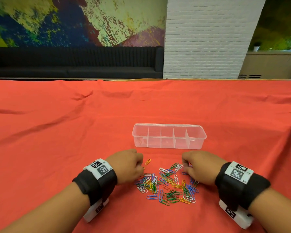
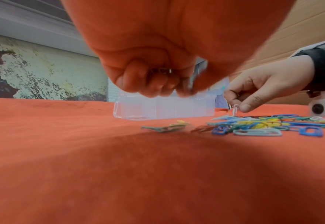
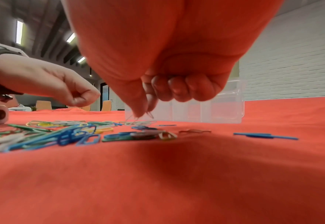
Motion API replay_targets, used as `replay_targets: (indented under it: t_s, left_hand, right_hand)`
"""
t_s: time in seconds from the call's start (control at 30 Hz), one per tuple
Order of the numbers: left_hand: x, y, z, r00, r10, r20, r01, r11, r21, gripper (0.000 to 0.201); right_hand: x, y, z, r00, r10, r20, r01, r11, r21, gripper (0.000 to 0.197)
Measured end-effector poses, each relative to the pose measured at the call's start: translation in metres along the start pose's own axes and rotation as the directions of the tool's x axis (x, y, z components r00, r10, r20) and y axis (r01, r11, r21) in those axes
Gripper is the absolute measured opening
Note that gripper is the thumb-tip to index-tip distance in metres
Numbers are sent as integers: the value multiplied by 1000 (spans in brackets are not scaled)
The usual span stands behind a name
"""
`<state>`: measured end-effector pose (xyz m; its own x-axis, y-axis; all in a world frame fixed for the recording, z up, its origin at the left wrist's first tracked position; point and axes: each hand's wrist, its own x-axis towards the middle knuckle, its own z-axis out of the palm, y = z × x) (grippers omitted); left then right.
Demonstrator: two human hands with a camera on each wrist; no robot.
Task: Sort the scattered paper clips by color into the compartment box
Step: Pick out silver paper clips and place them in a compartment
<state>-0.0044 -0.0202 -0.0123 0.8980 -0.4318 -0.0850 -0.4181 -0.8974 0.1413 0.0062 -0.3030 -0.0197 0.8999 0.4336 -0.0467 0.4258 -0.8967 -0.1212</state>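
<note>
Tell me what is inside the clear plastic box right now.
The box looks nearly bare: through its clear walls the red cloth shows. Something small and faint, perhaps a clip or two, lies in the leftmost compartment. Too small to name its colour.

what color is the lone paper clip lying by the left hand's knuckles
Yellow-orange; the lone paper clip shows best in the head view.

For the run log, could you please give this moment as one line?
left hand: holds clips | right hand: pinches white paper clip | compartment box: nearly empty
</note>
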Motion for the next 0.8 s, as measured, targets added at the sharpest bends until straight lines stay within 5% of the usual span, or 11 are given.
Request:
replay_targets:
  t_s: [0.27,0.33,0.47,0.67,0.73,0.8]
  left_hand:
    - [3,-5,1,999,-21,-24,20,998,-59,31]
    - [3,-8,-3,999,-7,47,18,969,-246,21]
    - [-6,-11,-11,982,-24,189,152,695,-702,16]
    - [-14,-19,-15,929,-35,368,367,213,-906,27]
    - [-16,-20,-16,923,-10,384,376,235,-896,24]
    - [-17,-21,-16,934,19,356,299,503,-811,21]
  right_hand:
    - [0,-2,-1,1000,19,-7,-19,998,64,17]
    - [0,-3,-2,999,2,-33,0,998,55,16]
    - [-2,-3,-3,994,-51,-93,55,998,34,13]
    - [-4,-3,-3,991,-77,-106,81,996,29,17]
    - [-3,-2,-3,994,-66,-84,69,997,34,21]
    - [-2,-1,-2,995,-41,-85,45,998,44,24]
